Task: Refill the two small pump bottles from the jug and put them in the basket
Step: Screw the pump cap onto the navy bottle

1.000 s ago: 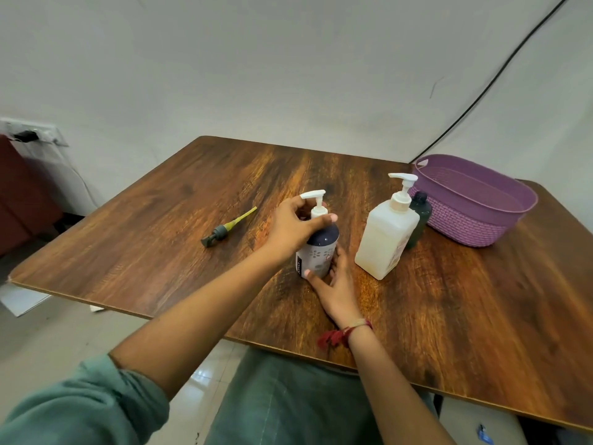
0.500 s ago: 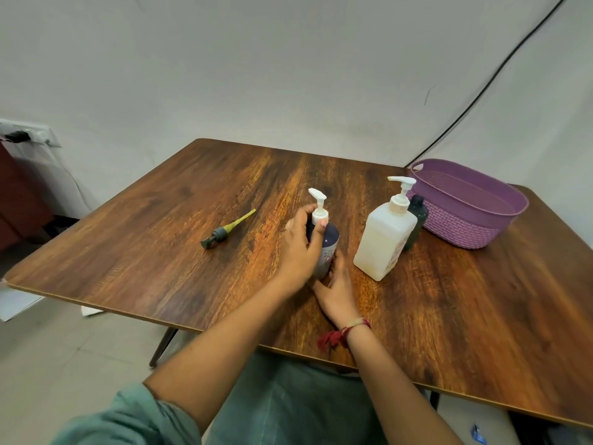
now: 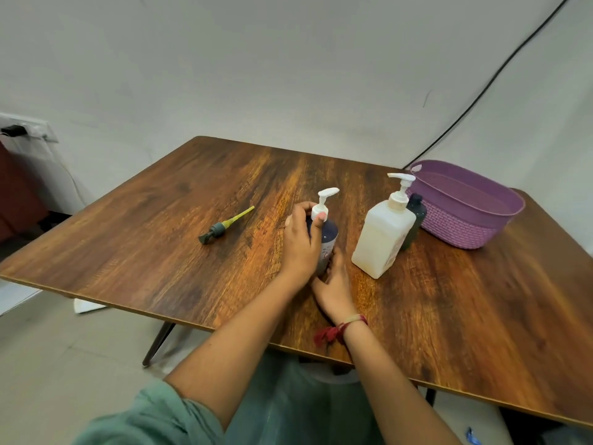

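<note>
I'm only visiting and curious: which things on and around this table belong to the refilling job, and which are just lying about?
Job: dark pump bottle, gripped by left hand and right hand; white jug; small green bottle; loose pump; purple basket.
Lying about: wall socket; white sheet on the floor.

A dark pump bottle [image 3: 330, 234] is stood upright mid-frame; a white jug [image 3: 382, 239], green bottle [image 3: 417, 213] and purple basket [image 3: 459, 226] are set rightward.
</note>
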